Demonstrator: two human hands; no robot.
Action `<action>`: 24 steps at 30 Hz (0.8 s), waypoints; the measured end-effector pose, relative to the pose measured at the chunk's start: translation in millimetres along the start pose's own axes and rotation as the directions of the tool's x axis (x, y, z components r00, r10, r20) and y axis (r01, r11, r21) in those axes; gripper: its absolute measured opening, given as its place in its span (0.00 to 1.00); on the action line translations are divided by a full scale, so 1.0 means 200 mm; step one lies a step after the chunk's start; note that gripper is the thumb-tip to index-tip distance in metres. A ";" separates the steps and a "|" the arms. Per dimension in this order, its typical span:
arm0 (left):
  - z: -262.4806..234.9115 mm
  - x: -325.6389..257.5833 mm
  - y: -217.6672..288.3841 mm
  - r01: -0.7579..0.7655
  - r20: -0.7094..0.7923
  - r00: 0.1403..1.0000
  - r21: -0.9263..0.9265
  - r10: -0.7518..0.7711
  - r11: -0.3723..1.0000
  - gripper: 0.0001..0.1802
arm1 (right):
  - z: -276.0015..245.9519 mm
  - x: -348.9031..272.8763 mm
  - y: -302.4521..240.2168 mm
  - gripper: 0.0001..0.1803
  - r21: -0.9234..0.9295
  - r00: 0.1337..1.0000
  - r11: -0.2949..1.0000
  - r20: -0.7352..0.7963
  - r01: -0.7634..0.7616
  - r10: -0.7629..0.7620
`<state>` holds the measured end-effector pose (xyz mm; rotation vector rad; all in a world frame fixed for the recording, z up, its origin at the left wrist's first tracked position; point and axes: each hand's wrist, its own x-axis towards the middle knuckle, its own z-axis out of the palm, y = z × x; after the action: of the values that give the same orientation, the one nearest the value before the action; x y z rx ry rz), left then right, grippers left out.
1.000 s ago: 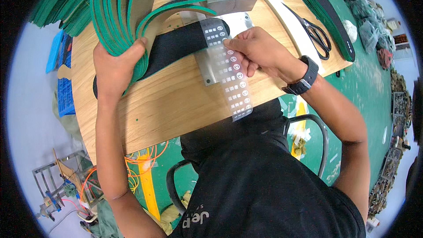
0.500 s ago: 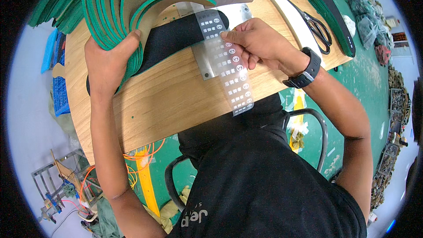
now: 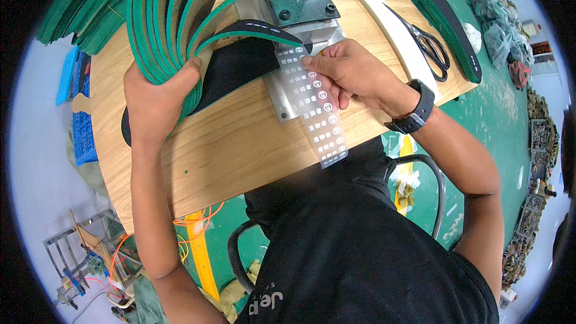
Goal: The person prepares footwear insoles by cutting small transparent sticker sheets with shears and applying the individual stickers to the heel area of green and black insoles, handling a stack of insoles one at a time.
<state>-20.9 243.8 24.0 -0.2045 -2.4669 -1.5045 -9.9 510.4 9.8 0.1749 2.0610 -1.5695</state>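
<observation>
My left hand (image 3: pixel 157 99) is closed around a fanned stack of insoles (image 3: pixel 174 30) with green edges and tan undersides. One insole of the stack (image 3: pixel 240 29) bends out to the right, its black face and small white marks showing. Below it a black insole (image 3: pixel 234 66) lies flat, its right end reaching under the metal press (image 3: pixel 303 6). Thumb and fingers of my right hand (image 3: pixel 360 75) pinch a clear film strip (image 3: pixel 327 108) printed with rows of white marks. The strip crosses the press's metal base plate (image 3: pixel 285 105) and hangs past the table's front edge.
Black-handled scissors (image 3: pixel 435 54) and a curved white strip (image 3: pixel 384 21) lie right of the press. Beyond them is another pile of insoles (image 3: pixel 447 30) at the wooden table's (image 3: pixel 198 168) right edge. More green insoles (image 3: pixel 90 6) are stacked far left, above blue crates (image 3: pixel 84 108).
The press head appears lower, closer to the flat insole. One bent insole of the stack now shows its black marked face near the strip. The whole view has shifted slightly; both hands keep their grip.
</observation>
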 end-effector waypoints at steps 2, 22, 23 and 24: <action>0.00 0.00 0.01 -0.005 0.004 1.000 0.000 0.005 1.000 0.13 | 0.00 0.00 0.00 0.20 0.000 1.000 1.000 -0.004 0.005 -0.005; 0.06 -0.01 0.07 0.005 0.008 1.000 -0.016 -0.005 1.000 0.13 | -0.06 -0.09 0.04 0.15 0.158 1.000 0.987 -0.021 0.009 -0.005; 0.06 -0.01 0.07 0.014 0.014 1.000 -0.004 -0.014 1.000 0.12 | -0.06 -0.09 0.04 0.15 0.155 1.000 0.988 -0.015 0.006 -0.003; 0.06 0.00 0.07 0.023 0.021 1.000 0.008 -0.023 1.000 0.12 | -0.06 -0.09 0.04 0.14 0.179 1.000 0.984 -0.016 0.002 0.001</action>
<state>-18.7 260.9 30.3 -0.1923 -2.4989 -1.5095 4.6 527.1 14.0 0.2532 1.9305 -1.7587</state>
